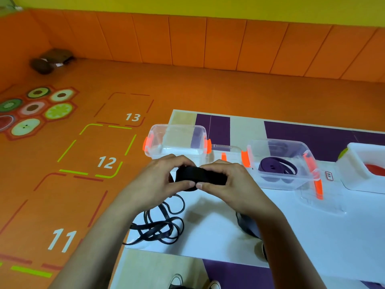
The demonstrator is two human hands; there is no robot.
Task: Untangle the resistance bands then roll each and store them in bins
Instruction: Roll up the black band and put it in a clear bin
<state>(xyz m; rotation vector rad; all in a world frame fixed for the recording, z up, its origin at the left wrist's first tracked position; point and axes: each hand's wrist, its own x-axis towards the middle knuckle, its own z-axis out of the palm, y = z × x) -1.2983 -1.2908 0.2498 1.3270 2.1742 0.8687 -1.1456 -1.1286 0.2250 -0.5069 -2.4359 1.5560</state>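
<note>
Black resistance band [201, 176], partly rolled, sits at the frame's centre between both hands: the left hand [160, 182] curls round its left end, the right hand [226, 184] pinches its right end, thumbs meeting beneath. Its loose tail [160, 224] lies tangled below. An empty clear bin [177, 140] stands just above; another bin [283, 163], right of centre, holds a purple band [275, 165].

Left hand [158, 180] and right hand [227, 184] pinch a rolled black band [201, 175] before the clear bins [177, 140].
</note>
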